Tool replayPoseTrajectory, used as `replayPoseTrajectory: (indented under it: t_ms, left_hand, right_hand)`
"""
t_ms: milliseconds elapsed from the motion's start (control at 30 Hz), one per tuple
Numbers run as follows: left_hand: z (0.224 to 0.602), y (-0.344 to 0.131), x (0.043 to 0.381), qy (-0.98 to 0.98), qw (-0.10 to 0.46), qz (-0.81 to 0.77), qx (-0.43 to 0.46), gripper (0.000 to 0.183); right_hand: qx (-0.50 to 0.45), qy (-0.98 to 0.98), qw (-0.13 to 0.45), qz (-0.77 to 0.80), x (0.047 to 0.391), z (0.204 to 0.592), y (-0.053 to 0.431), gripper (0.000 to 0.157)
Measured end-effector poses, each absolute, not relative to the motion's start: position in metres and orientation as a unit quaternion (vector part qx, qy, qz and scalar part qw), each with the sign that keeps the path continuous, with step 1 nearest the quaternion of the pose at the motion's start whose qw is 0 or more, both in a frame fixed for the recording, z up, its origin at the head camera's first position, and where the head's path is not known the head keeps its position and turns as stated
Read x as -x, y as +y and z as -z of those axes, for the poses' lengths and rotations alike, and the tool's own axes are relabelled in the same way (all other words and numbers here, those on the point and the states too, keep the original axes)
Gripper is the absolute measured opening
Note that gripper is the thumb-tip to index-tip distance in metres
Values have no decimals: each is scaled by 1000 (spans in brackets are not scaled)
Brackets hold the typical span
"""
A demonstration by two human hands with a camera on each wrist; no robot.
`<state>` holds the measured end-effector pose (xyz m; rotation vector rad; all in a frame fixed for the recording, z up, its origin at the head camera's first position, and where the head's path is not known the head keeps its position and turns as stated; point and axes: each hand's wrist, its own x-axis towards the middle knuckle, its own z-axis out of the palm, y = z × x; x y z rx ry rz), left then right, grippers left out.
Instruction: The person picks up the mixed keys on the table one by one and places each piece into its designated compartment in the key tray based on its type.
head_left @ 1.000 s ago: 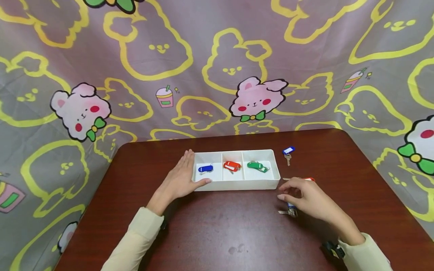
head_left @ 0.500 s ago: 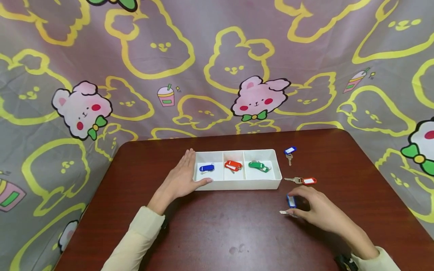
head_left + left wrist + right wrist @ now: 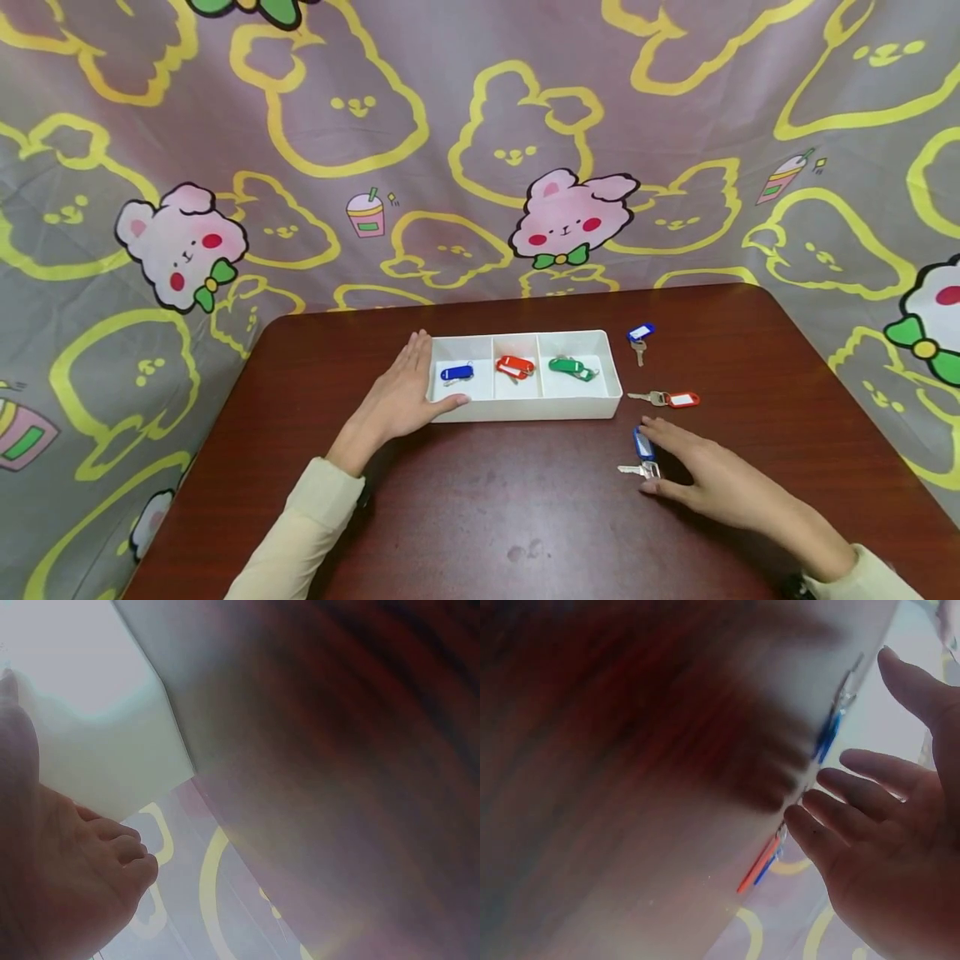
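My left hand [image 3: 397, 396] rests against the left end of a white three-compartment tray [image 3: 525, 410], fingers straight along the end wall and thumb over the front rim. In the left wrist view, that hand [image 3: 82, 862] lies against the white wall. My right hand [image 3: 723, 475] is spread at the right side of a key with a blue tag [image 3: 643, 444], which lies on the table. The right wrist view shows this hand [image 3: 885, 817] with extended fingers and nothing between them; the blue tag [image 3: 828, 736] is beyond the fingertips.
The tray contains a blue-tagged key [image 3: 457, 373] at left, red tags [image 3: 515, 367] in the middle and green tags [image 3: 568, 367] at right. Right of it on the brown table [image 3: 525, 500] lie a red-tagged key [image 3: 681, 400] and another blue-tagged key [image 3: 640, 333]. Patterned cloth [image 3: 442, 125] hangs behind.
My right hand has moved back toward me and to the right, uncovering the red-tagged key, and its thumb and fingers have spread near the blue-tagged one. My left hand stays on the tray.
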<state>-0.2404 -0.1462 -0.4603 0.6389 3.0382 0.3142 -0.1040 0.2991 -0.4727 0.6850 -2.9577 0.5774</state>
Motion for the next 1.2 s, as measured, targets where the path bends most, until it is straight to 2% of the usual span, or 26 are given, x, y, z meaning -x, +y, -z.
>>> replayPoseTrajectory:
  t_ms: [200,500,767,1033,1200]
  left_hand:
    - [460,-145,240,974,11,-101,-203,128]
    - [460,-146,238,974,12,-102,-203,128]
    - [461,-146,240,974,9,-100,-203,129]
    - [459,-145,240,975,19,-102,-199,128]
    - [460,-145,239,975,18,-101,-198,129]
  right_hand:
    - [-239,-958,-3,-160,103,475,295,77]
    - [-260,-957,31,-123,103,480,299,74]
    - [-266,-957,26,-116,106,479,304,69]
    - [-277,-953,47,-110,106,481,306,66]
    - [-274,-954,36,-118,107,479,305,61]
